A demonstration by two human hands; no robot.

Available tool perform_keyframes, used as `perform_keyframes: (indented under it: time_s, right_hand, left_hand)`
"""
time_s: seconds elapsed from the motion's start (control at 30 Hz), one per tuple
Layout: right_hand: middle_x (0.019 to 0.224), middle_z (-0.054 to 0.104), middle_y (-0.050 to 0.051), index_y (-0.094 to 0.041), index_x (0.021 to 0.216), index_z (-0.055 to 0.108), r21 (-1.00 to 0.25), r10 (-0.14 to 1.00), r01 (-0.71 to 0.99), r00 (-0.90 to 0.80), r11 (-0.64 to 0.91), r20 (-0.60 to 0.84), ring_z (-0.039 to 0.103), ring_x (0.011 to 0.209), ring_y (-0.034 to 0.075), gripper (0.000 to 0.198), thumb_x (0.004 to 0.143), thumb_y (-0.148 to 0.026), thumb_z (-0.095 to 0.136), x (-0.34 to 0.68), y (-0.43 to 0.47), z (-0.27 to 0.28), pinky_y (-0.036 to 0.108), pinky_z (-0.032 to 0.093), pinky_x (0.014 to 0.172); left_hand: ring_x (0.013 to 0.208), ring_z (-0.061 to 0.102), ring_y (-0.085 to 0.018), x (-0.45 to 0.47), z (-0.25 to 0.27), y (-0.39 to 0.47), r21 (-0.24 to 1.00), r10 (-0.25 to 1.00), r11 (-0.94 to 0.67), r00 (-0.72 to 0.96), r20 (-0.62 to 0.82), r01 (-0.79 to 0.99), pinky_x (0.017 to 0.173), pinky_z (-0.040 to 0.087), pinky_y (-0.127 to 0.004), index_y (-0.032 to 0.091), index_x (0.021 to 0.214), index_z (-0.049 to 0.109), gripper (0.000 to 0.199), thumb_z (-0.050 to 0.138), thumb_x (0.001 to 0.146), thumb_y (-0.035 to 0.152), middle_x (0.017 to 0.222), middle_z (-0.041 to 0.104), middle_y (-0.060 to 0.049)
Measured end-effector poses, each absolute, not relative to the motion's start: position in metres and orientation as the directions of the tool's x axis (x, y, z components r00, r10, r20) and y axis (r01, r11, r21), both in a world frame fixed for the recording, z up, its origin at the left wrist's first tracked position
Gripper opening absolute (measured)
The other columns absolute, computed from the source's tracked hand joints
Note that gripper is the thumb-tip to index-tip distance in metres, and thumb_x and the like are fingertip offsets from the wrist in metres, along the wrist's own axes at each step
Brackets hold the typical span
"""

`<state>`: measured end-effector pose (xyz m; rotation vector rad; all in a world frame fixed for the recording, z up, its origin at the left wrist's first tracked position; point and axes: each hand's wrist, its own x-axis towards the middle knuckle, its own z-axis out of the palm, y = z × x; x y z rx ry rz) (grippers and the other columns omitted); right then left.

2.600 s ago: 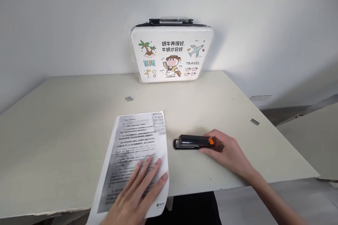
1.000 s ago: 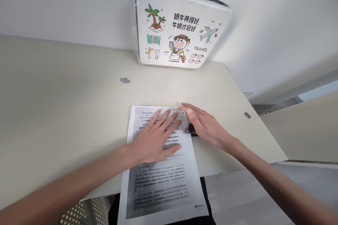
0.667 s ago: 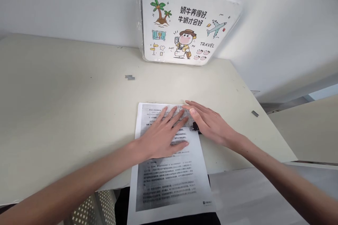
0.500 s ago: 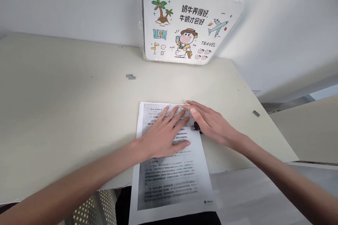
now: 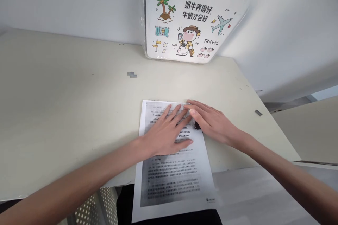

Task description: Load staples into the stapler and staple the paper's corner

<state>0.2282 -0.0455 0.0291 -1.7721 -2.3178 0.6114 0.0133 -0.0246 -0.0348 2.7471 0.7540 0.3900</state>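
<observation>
A printed sheet of paper [image 5: 176, 182] lies on the table with its near end hanging past the front edge. My left hand [image 5: 169, 130] rests flat on the upper part of the sheet, fingers spread. At the sheet's upper right corner, my right hand [image 5: 211, 119] is cupped with its fingers together, their tips beside my left fingertips. Beneath its thumb side shows a bit of a small black object [image 5: 196, 125]; the hand covers the rest, so its kind cannot be made out.
A white case [image 5: 195, 24] with cartoon prints and plastic wrap stands at the back of the table [image 5: 66, 112], near the wall. Small grey strips that look like staples [image 5: 132, 75] lie left of centre, and another grey strip [image 5: 258, 113] near the right edge.
The whole view has shifted slightly, with everything a little further right and higher. Both hands keep their places on the sheet; the black object shows slightly less.
</observation>
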Motion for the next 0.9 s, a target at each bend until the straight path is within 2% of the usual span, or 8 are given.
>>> perform_keyframes:
  time_s: [0.23, 0.4, 0.63, 0.8, 0.9]
  right_hand:
    - [0.165, 0.047, -0.001, -0.037, 0.15, 0.055, -0.343, 0.955, 0.913, -0.274, 0.22, -0.116, 0.036, 0.157, 0.027, 0.057, 0.111, -0.054, 0.017, 0.225, -0.045, 0.027, 0.057, 0.04, 0.123]
    - [0.166, 0.045, 0.003, -0.031, 0.15, 0.056, -0.257, 0.96, 0.942, -0.253, 0.215, -0.124, 0.038, 0.156, 0.027, 0.057, 0.112, -0.048, 0.017, 0.219, -0.045, 0.025, 0.058, 0.042, 0.121]
    - [0.164, 0.048, 0.008, -0.029, 0.156, 0.049, -0.15, 0.965, 0.954, -0.26, 0.26, 0.017, 0.043, 0.152, 0.035, 0.055, 0.11, -0.042, 0.023, 0.211, -0.046, 0.008, 0.063, 0.045, 0.114]
    - [0.166, 0.044, 0.016, -0.02, 0.158, 0.048, -0.148, 0.967, 0.955, -0.253, 0.255, 0.033, 0.038, 0.153, 0.042, 0.057, 0.11, -0.04, 0.024, 0.2, -0.046, 0.004, 0.068, 0.039, 0.116]
    - [0.163, 0.048, 0.012, -0.025, 0.158, 0.048, -0.207, 0.969, 0.947, -0.245, 0.246, 0.031, 0.046, 0.149, 0.038, 0.056, 0.111, -0.043, 0.023, 0.201, -0.045, 0.01, 0.064, 0.044, 0.114]
  left_hand:
    - [0.164, 0.005, -0.032, 0.014, -0.035, -0.025, 0.314, 0.529, -0.83, 0.828, 0.184, 0.46, 0.133, 0.004, -0.056, 0.017, 0.168, 0.02, 0.083, 0.036, 0.106, 0.068, 0.175, 0.024, -0.012]
    - [0.164, 0.004, -0.032, 0.013, -0.033, -0.026, 0.314, 0.531, -0.829, 0.829, 0.177, 0.464, 0.134, 0.004, -0.055, 0.014, 0.168, 0.019, 0.085, 0.037, 0.105, 0.068, 0.174, 0.025, -0.013]
    - [0.164, 0.001, -0.031, 0.012, -0.031, -0.026, 0.331, 0.542, -0.822, 0.816, 0.201, 0.464, 0.134, 0.005, -0.054, 0.015, 0.169, 0.019, 0.084, 0.037, 0.105, 0.067, 0.175, 0.023, -0.011]
    - [0.164, 0.002, -0.029, 0.01, -0.028, -0.025, 0.327, 0.538, -0.822, 0.823, 0.182, 0.466, 0.135, 0.005, -0.053, 0.013, 0.161, 0.038, 0.077, 0.036, 0.106, 0.066, 0.17, 0.038, -0.011]
    - [0.164, 0.004, -0.03, 0.009, -0.029, -0.024, 0.318, 0.535, -0.826, 0.824, 0.185, 0.465, 0.135, 0.007, -0.053, 0.013, 0.164, 0.032, 0.079, 0.034, 0.106, 0.066, 0.171, 0.034, -0.011]
